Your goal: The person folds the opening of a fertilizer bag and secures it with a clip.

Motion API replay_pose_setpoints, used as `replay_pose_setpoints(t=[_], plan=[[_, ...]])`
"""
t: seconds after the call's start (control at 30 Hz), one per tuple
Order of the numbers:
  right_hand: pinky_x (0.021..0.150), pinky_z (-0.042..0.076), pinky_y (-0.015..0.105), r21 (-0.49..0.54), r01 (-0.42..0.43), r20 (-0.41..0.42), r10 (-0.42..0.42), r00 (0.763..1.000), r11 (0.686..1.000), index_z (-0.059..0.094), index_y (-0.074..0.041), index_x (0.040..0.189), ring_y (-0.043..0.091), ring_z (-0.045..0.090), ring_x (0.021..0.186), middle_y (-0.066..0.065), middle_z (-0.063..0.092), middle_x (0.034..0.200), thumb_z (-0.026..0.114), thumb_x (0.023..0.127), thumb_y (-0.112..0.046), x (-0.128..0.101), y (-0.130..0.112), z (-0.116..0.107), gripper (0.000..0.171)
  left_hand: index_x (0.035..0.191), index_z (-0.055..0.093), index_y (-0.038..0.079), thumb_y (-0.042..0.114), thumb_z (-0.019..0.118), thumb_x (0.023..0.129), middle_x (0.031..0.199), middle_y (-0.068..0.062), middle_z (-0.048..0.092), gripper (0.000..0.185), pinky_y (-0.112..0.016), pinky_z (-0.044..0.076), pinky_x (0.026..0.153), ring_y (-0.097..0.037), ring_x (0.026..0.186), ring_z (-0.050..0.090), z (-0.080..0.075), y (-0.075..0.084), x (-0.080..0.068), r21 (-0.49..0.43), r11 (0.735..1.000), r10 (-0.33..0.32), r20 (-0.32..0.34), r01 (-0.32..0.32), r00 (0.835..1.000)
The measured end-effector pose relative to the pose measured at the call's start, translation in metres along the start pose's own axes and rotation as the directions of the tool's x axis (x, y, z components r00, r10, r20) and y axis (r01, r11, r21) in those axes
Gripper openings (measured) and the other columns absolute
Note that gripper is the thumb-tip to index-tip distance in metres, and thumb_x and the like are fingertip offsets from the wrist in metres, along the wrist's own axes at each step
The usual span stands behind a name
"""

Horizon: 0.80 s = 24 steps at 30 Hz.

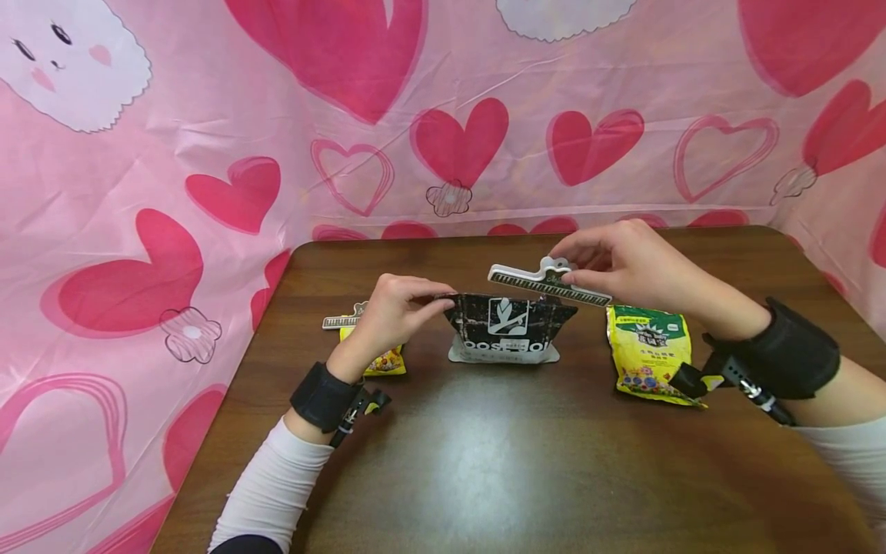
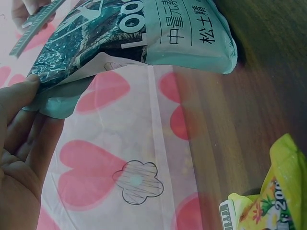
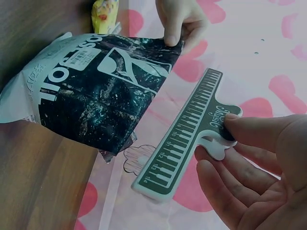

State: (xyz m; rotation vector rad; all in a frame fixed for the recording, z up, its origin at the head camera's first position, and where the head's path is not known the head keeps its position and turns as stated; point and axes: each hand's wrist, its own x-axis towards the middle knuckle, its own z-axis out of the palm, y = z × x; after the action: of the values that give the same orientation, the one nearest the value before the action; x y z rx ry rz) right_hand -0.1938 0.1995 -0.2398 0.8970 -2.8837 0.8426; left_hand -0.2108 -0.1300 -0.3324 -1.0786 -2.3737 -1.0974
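Observation:
In the middle of the table a black and white soil bag (image 1: 508,331) stands upright. My left hand (image 1: 391,312) pinches its top left corner between thumb and fingers, as the left wrist view also shows. My right hand (image 1: 633,261) holds a long clip with a piano-key pattern (image 1: 550,283) by its handle, just above the bag's top edge. In the right wrist view the clip (image 3: 184,139) is apart from the bag (image 3: 100,91), with my thumb on one handle and fingers behind the other.
Right of the bag lies a yellow and green packet (image 1: 651,354). Behind my left wrist sits a smaller-looking yellow packet (image 1: 388,362) with another piano-key clip (image 1: 339,322) at its top. A pink heart-patterned cloth (image 1: 457,69) hangs behind the brown table (image 1: 443,462).

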Motion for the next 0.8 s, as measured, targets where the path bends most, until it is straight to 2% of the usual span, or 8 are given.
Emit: replay_pose_setpoints(t=[0.2, 0.37, 0.8], plan=[[0.066, 0.053, 0.020, -0.012, 0.009, -0.014, -0.009, 1.000, 1.000, 0.073, -0.017, 0.112, 0.005, 0.066, 0.075, -0.003, 0.076, 0.096, 0.081, 0.082, -0.014, 0.000, 0.000, 0.002, 0.031, 0.102, 0.079, 0.008, 0.014, 0.077, 0.086, 0.093, -0.005, 0.078, 0.017, -0.026, 0.059, 0.067, -0.011, 0.079, 0.074, 0.000, 0.000, 0.000, 0.006, 1.000, 0.002, -0.003, -0.002, 1.000], [0.063, 0.053, 0.020, 0.017, 0.026, -0.043, -0.025, 0.999, 1.000, 0.074, -0.016, 0.110, 0.004, 0.067, 0.073, -0.003, 0.077, 0.094, 0.082, 0.081, -0.015, 0.000, 0.001, 0.005, 0.030, 0.101, 0.079, 0.008, 0.014, 0.077, 0.086, 0.093, -0.005, 0.078, 0.017, -0.024, 0.059, 0.067, -0.010, 0.078, 0.073, 0.000, 0.000, 0.000, 0.005, 1.000, 0.000, -0.003, 0.000, 1.000], [0.061, 0.051, 0.018, 0.056, 0.132, -0.107, -0.125, 0.986, 0.990, 0.077, -0.016, 0.103, 0.002, 0.064, 0.068, -0.006, 0.077, 0.089, 0.081, 0.081, -0.010, 0.002, 0.003, 0.015, 0.023, 0.101, 0.079, 0.008, 0.014, 0.077, 0.085, 0.093, -0.005, 0.078, 0.017, -0.024, 0.059, 0.067, -0.010, 0.078, 0.074, 0.001, 0.000, 0.000, -0.001, 1.000, -0.007, 0.001, 0.007, 1.000]])
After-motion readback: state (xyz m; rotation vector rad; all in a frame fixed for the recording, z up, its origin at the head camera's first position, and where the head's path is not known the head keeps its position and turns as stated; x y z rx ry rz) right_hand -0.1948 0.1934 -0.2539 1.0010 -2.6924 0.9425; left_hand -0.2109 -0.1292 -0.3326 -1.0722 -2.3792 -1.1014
